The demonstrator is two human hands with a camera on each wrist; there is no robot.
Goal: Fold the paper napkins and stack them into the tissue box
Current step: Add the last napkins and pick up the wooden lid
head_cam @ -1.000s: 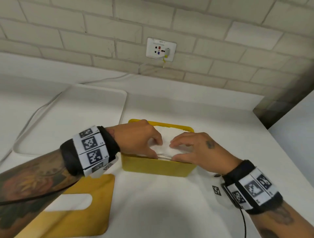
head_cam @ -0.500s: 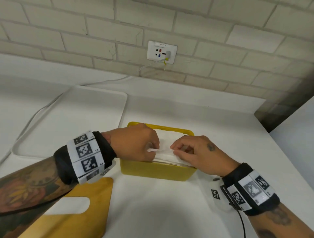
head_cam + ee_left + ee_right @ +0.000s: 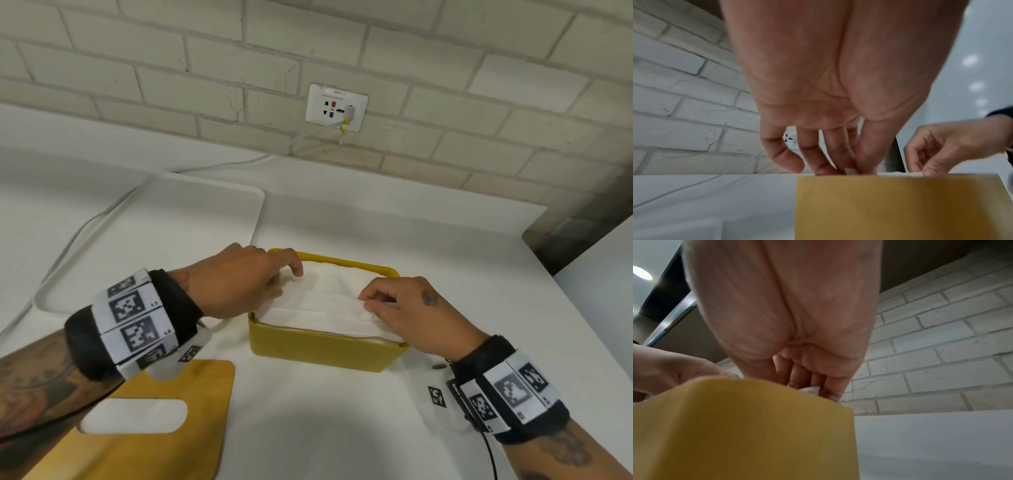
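Observation:
A yellow tissue box (image 3: 318, 347) stands open on the white table, filled to its rim with folded white napkins (image 3: 318, 308). My left hand (image 3: 270, 291) pinches the left end of the top napkin, and my right hand (image 3: 371, 305) pinches its right end. The top napkin lies stretched flat between them. In the left wrist view my left hand (image 3: 851, 170) has thumb and fingers closed on a white edge just above the box wall (image 3: 890, 207). In the right wrist view my right hand (image 3: 812, 388) pinches a white corner above the box wall (image 3: 740, 426).
The box's yellow lid (image 3: 144, 421), with an oval slot, lies flat at the front left. A white tray (image 3: 161, 236) sits behind it to the left. A cable (image 3: 85, 222) runs from the wall socket (image 3: 337, 108) along the table. The table edge lies right.
Both hands were close together at the box's front middle; they have moved apart to the napkin's two ends, spreading it flat over the stack.

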